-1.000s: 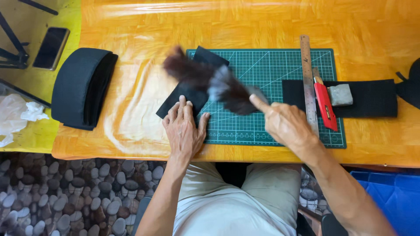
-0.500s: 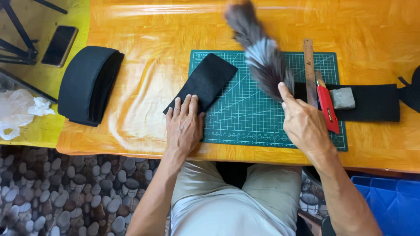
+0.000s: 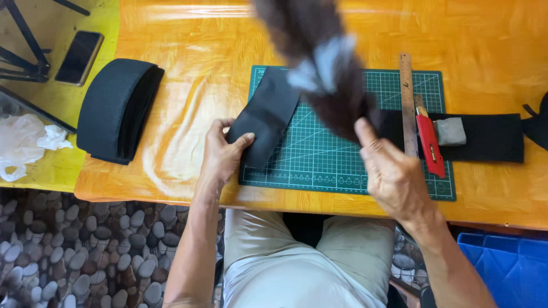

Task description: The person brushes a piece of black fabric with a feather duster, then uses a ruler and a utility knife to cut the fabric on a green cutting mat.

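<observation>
Looking down from the head camera, we see our left hand point(image 3: 224, 155) resting on the near end of a black fabric piece point(image 3: 266, 117), its fingers point(image 3: 244, 140) pinching that end, thumb on top. The fabric piece lies slantwise across the left edge of a green cutting mat point(image 3: 348, 154), partly on the mat and partly on the orange worktop point(image 3: 188, 68).

Our right hand point(image 3: 394, 177) is closed about the base of a dark feather duster point(image 3: 319, 63), its fingers wrapped round the grip with the thumb point(image 3: 365, 134) pointing up along it. The duster is raised above the mat and blurred; grey feathers show among the dark brown ones.

Along the right side of the mat we see a metal ruler point(image 3: 406, 102) lying lengthwise away from us, and touching or just beside it a red utility knife point(image 3: 429, 142). A grey block point(image 3: 451, 131) sits on a black fabric strip point(image 3: 491, 137) that runs from under the ruler off to the right.

Well to the left on the worktop stands a stack of black curved pieces point(image 3: 117, 108). Beyond the worktop's left edge a yellow surface point(image 3: 40, 165) carries a dark phone point(image 3: 80, 57) and a crumpled white plastic bag point(image 3: 25, 145). A blue crate point(image 3: 508, 262) shows at lower right, and a pebble-patterned floor point(image 3: 85, 251) lies below.
</observation>
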